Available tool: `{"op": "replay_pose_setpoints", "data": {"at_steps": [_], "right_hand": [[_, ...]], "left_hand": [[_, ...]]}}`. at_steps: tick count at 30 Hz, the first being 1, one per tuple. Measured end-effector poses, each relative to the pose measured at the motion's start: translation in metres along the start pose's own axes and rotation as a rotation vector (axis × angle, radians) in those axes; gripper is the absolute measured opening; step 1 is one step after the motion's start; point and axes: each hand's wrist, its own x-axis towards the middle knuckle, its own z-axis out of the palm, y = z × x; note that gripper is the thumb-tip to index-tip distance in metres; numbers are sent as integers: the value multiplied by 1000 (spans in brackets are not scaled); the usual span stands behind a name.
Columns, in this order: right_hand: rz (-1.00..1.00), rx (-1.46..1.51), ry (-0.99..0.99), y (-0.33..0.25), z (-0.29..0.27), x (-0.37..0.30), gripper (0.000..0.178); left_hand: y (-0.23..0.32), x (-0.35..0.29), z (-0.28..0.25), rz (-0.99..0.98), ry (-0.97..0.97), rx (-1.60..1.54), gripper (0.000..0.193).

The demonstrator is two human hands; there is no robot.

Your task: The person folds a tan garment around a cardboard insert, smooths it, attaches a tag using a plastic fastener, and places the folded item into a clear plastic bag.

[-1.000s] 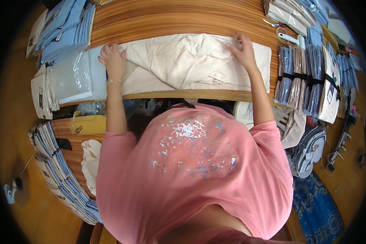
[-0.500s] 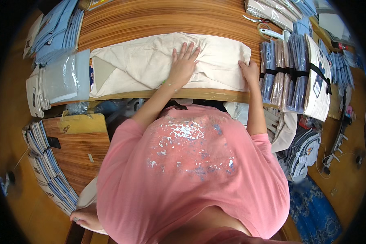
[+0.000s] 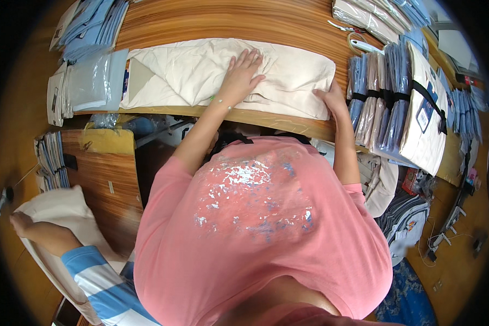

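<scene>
A long cream cloth garment (image 3: 185, 68) lies folded flat along the near edge of the wooden table, wrinkled around its middle. My left hand (image 3: 240, 81) rests palm down on it near the centre, fingers stretched out. At the garment's right end, my right hand (image 3: 334, 102) pinches the edge, thumb on top and the other fingers mostly hidden beneath. A greyish-beige panel (image 3: 140, 81) shows at the left end, with a small dark blue tag (image 3: 126, 81) beside it.
Strapped bagged garments (image 3: 386, 98) stand close on the right. Clear plastic bags (image 3: 87, 87) and folded blue garments (image 3: 92, 27) lie left. A white-handled tool (image 3: 365, 46) sits at the far right. At lower left, a co-worker's striped sleeve (image 3: 100, 280) crosses beige cloth (image 3: 81, 209).
My left hand has slid slightly left over the garment, and my right hand's thumb reaches further onto its edge. At lower left, the co-worker's arm has come into view, lifting the beige cloth.
</scene>
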Motion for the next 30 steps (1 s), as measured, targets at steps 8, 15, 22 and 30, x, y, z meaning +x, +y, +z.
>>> {"op": "replay_pose_setpoints", "data": {"at_steps": [8, 15, 22, 30], "right_hand": [[-238, -744, 479, -8, 8, -40, 38], [-229, -855, 307, 9, 9, -60, 21], [-199, -909, 556, 6, 22, -45, 47], [-254, -100, 221, 14, 6, -22, 41]], "left_hand": [[-13, -6, 20, -41, 6, -53, 38], [-13, -8, 21, -11, 106, -165, 39], [-3, -16, 14, 155, -47, 116, 38], [23, -19, -30, 106, 89, -287, 44]]}}
